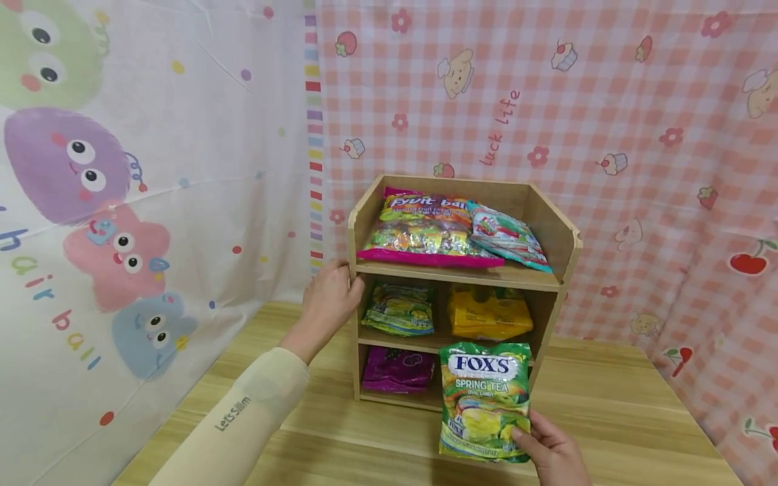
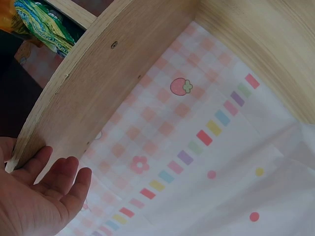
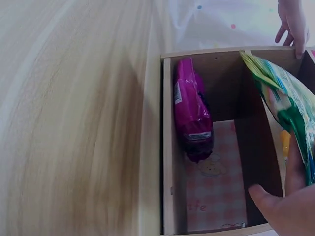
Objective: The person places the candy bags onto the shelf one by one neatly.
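Note:
My left hand [image 1: 328, 297] grips the left side panel of a small wooden shelf [image 1: 556, 229]. In the left wrist view the fingers lie along the panel's outer face [image 2: 113, 73], with the thumb partly hidden round its edge. In front of the lower right compartment, my right hand [image 1: 556, 445] holds a green Fox's Spring Tea candy bag [image 1: 486, 405] by its lower right corner, thumb on the printed front. The bag stands upright, facing me, and hides most of that compartment in the head view.
On the top lie a fruit candy bag [image 1: 425, 229] and a teal-edged candy bag [image 1: 507, 236]. The middle row holds a green candy bag [image 1: 398, 310] and a yellow packet [image 1: 489, 314]. A purple bag [image 1: 395, 370] sits bottom left. Printed cloth [image 1: 608, 101] hangs behind the wooden table [image 1: 340, 445].

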A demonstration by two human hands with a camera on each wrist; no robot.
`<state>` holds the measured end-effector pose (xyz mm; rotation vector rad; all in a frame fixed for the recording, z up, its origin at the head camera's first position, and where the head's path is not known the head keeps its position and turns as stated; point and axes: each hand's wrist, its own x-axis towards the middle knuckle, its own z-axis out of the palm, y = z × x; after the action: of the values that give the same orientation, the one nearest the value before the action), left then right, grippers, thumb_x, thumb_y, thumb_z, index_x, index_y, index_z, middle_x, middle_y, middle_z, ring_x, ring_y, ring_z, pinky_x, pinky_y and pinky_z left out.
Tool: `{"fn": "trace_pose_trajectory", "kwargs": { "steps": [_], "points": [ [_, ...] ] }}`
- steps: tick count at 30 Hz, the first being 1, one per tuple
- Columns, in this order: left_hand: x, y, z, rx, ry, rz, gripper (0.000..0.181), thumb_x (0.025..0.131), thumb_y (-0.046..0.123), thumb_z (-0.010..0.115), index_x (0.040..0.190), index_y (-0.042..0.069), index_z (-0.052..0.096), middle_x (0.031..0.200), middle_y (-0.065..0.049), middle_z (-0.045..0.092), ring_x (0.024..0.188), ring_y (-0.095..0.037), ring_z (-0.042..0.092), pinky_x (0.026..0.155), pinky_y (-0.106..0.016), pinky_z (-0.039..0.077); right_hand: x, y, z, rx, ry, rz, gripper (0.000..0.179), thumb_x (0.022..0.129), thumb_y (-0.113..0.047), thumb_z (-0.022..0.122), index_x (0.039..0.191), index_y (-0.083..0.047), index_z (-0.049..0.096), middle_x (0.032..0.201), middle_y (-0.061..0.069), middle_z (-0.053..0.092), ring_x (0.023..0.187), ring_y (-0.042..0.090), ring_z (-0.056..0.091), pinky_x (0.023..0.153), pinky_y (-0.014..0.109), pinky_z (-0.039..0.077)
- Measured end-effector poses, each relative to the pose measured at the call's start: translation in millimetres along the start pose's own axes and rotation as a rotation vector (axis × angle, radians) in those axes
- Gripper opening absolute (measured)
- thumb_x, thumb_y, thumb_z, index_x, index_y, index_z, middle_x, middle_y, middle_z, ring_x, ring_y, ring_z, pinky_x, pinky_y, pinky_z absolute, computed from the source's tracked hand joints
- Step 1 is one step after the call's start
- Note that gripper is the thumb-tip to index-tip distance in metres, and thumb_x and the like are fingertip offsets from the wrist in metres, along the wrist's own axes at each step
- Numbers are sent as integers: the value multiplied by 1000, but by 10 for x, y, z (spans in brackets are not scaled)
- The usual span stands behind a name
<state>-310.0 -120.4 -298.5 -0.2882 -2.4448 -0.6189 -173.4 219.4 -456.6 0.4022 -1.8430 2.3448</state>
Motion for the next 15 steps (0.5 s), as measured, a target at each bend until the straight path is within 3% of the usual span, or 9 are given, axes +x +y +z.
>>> {"fn": "trace_pose_trajectory", "kwargs": {
  "steps": [4, 7, 9, 11, 15],
  "points": [
    [-3, -4, 5, -1, 1, 7, 35, 95, 21, 51, 88, -6, 71, 126, -20, 62, 107, -42, 63, 82, -55, 53, 51, 15, -99, 59, -207, 178, 48, 98, 3, 52, 112, -40, 70, 108, -11, 71, 98, 7, 66, 81, 23, 54],
    [-3, -7, 10, -3, 1, 12, 35, 94, 21, 51, 88, -6, 71, 125, -20, 62, 106, -41, 63, 81, -54, 54, 69, 32, -168, 152, -316, 340, 39, 99, -1, 53, 121, -30, 69, 113, -5, 70, 102, 13, 66, 86, 29, 54],
    [-1, -7, 13, -4, 2, 13, 35, 94, 21, 51, 90, -7, 72, 125, -19, 62, 107, -41, 63, 81, -54, 54, 69, 52, -192, 159, -284, 446, 39, 98, -5, 57, 134, -18, 63, 113, -1, 69, 101, 18, 66, 86, 35, 55],
    [-1, -4, 12, -5, 1, 12, 35, 94, 21, 51, 89, -6, 71, 125, -19, 62, 106, -41, 63, 81, -54, 54, 72, 76, -199, 119, -213, 508, 50, 97, -6, 60, 145, -3, 48, 114, 1, 67, 101, 22, 66, 86, 40, 55],
    [1, 2, 6, -6, 1, 4, 33, 94, 21, 51, 83, -4, 70, 125, -18, 62, 106, -41, 63, 80, -55, 54, 130, 127, -180, -39, -61, 536, 68, 97, -5, 59, 150, 13, 20, 115, 4, 65, 98, 20, 65, 85, 40, 55]
  ]
}}
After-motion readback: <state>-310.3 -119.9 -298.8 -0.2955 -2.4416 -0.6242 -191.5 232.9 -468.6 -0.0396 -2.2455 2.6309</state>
